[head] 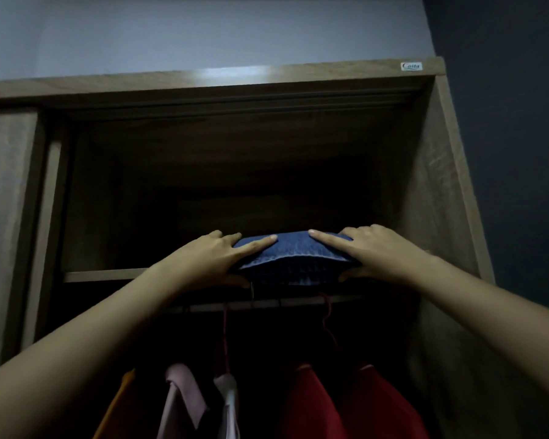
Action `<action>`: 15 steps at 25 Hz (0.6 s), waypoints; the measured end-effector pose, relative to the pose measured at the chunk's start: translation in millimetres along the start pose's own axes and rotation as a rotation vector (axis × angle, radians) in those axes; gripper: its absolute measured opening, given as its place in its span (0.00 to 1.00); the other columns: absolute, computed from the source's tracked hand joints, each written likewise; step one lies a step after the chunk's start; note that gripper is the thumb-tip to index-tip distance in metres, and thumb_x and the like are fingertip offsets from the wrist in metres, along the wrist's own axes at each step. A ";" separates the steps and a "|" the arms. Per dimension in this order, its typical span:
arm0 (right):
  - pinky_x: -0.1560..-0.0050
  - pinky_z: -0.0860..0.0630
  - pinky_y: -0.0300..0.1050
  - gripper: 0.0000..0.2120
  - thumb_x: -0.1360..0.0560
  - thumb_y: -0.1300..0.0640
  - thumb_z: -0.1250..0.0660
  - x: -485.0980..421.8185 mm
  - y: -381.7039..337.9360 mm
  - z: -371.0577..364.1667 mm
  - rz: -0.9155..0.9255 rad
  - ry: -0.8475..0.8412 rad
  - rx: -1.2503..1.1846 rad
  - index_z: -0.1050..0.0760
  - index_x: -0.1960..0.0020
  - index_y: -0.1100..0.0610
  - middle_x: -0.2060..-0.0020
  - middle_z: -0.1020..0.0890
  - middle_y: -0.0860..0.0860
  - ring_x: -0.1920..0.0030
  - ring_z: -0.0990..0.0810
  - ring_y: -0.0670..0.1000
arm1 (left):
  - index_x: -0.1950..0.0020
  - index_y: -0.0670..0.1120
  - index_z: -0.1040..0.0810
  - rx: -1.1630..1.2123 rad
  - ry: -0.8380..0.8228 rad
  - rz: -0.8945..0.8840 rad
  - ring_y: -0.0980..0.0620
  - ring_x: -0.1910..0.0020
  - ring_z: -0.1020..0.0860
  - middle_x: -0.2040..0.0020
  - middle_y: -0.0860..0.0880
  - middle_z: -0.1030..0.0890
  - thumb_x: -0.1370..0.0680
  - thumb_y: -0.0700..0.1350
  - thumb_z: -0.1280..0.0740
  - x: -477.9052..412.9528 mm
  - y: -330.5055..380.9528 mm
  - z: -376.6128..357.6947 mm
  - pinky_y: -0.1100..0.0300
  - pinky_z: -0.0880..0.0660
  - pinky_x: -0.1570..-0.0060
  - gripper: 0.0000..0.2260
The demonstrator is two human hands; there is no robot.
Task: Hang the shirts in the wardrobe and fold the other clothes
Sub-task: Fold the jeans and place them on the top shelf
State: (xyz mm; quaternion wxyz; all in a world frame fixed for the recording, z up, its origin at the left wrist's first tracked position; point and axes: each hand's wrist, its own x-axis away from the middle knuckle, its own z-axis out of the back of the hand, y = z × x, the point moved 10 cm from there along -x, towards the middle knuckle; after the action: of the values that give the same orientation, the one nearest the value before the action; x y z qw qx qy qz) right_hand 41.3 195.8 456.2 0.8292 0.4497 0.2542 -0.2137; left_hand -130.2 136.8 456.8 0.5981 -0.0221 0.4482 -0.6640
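Head view shows my left hand (216, 258) and right hand (381, 253) clamping the folded jeans (293, 258) between them, fingers on top, thumbs beneath, keeping the fold intact at the shelf (105, 275) edge; shirts (327, 403) hang below.

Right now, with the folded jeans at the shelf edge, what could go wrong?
1. The folded jeans sit at the front lip of the upper shelf; if released early they may slide off onto the hanging shirts.
2. The left hand and right hand grip only the ends, so the stack might unfold.
3. The shelf's back is dark; obstructions there cannot be seen.
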 end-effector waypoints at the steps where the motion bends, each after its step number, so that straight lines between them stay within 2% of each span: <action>1: 0.52 0.25 0.49 0.47 0.28 0.36 0.38 0.8 -0.9 3.2 0.008 0.028 0.011 0.74 0.31 0.39 0.43 0.24 0.54 0.50 0.22 0.54 | 0.33 0.66 0.75 -0.054 0.053 -0.008 0.43 0.41 0.29 0.28 0.41 0.35 0.25 0.67 0.44 0.3 1.6 1.6 0.54 0.30 0.42 0.39; 3: 0.61 0.24 0.48 0.48 0.32 0.38 0.32 5.6 -6.7 20.0 0.062 0.162 0.077 0.61 0.26 0.44 0.51 0.20 0.54 0.59 0.19 0.55 | 0.27 0.55 0.69 -0.181 0.244 -0.030 0.45 0.49 0.26 0.35 0.43 0.27 0.24 0.64 0.42 7.3 7.7 10.8 0.55 0.26 0.49 0.41; 5: 0.70 0.26 0.46 0.45 0.35 0.40 0.29 14.8 -15.1 33.6 0.107 0.288 0.136 0.49 0.26 0.50 0.60 0.18 0.52 0.68 0.20 0.52 | 0.25 0.44 0.47 -0.217 0.449 -0.048 0.47 0.61 0.23 0.46 0.44 0.19 0.29 0.62 0.33 22.0 13.6 24.9 0.56 0.24 0.65 0.42; 6: 0.72 0.27 0.45 0.42 0.33 0.41 0.31 18.9 -19.3 37.9 0.116 0.332 0.162 0.46 0.26 0.52 0.63 0.18 0.51 0.71 0.22 0.51 | 0.28 0.41 0.35 -0.236 0.508 -0.055 0.48 0.66 0.23 0.52 0.45 0.17 0.33 0.60 0.29 29.4 15.4 30.2 0.59 0.26 0.71 0.40; 7: 0.74 0.28 0.44 0.37 0.31 0.43 0.36 22.1 -21.8 42.5 0.120 0.371 0.189 0.45 0.27 0.54 0.66 0.19 0.50 0.73 0.23 0.51 | 0.33 0.40 0.28 -0.230 0.559 -0.076 0.49 0.69 0.23 0.56 0.46 0.16 0.35 0.60 0.28 34.3 15.8 36.1 0.60 0.27 0.74 0.37; 9: 0.76 0.29 0.44 0.31 0.29 0.47 0.44 27.1 -17.9 55.0 0.108 0.454 0.222 0.41 0.28 0.57 0.69 0.21 0.49 0.75 0.24 0.51 | 0.38 0.41 0.23 -0.199 0.635 -0.134 0.49 0.68 0.21 0.60 0.48 0.16 0.32 0.60 0.33 40.5 13.2 52.7 0.61 0.26 0.75 0.29; 10: 0.75 0.29 0.43 0.30 0.30 0.48 0.45 27.9 -10.5 64.3 0.088 0.496 0.235 0.38 0.30 0.59 0.69 0.21 0.50 0.75 0.23 0.52 | 0.40 0.42 0.22 -0.197 0.669 -0.138 0.49 0.68 0.21 0.61 0.49 0.17 0.30 0.59 0.38 40.4 10.1 63.9 0.60 0.26 0.74 0.26; 12: 0.73 0.27 0.44 0.26 0.30 0.50 0.41 22.7 10.1 81.2 0.042 0.525 0.234 0.29 0.35 0.60 0.66 0.19 0.52 0.72 0.20 0.54 | 0.43 0.44 0.21 -0.218 0.707 -0.090 0.47 0.66 0.20 0.63 0.48 0.18 0.29 0.57 0.43 31.6 -0.1 82.4 0.57 0.25 0.72 0.24; 15: 0.70 0.26 0.45 0.23 0.29 0.50 0.38 5.7 28.9 74.4 0.002 0.433 0.243 0.26 0.38 0.59 0.60 0.17 0.53 0.68 0.18 0.55 | 0.42 0.45 0.23 -0.220 0.664 -0.008 0.46 0.64 0.20 0.61 0.47 0.17 0.27 0.59 0.44 9.3 -10.1 84.8 0.56 0.26 0.70 0.24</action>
State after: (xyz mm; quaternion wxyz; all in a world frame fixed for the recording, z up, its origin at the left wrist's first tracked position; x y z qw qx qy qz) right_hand 79.6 146.1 505.8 0.6954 0.5817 0.3978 -0.1408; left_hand -92.7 79.8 509.0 0.4110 0.1291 0.6869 -0.5853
